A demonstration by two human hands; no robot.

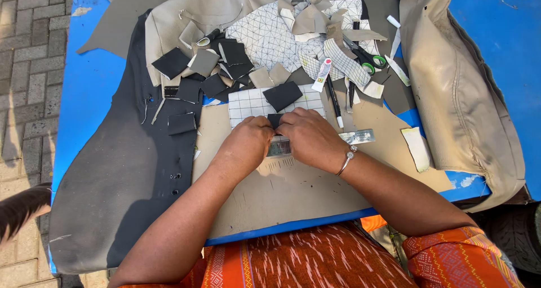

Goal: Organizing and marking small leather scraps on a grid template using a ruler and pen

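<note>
Small black patch [275, 119] sits at the near edge of the white gridded sheet [248, 103], on the tan board [293, 192] atop the blue counter [90, 85]. Left hand [251, 142] and right hand [307, 138] both grasp it, each grip pinched on it from its side. A metal ruler [280, 147] lies under my fingers. Scissors [366, 58] and black scraps [225, 60] lie beyond.

Blue table [90, 91], dark grey sheet [124, 175], tan board [293, 192], beige cover [462, 91], fabric scraps [225, 62] on top
</note>
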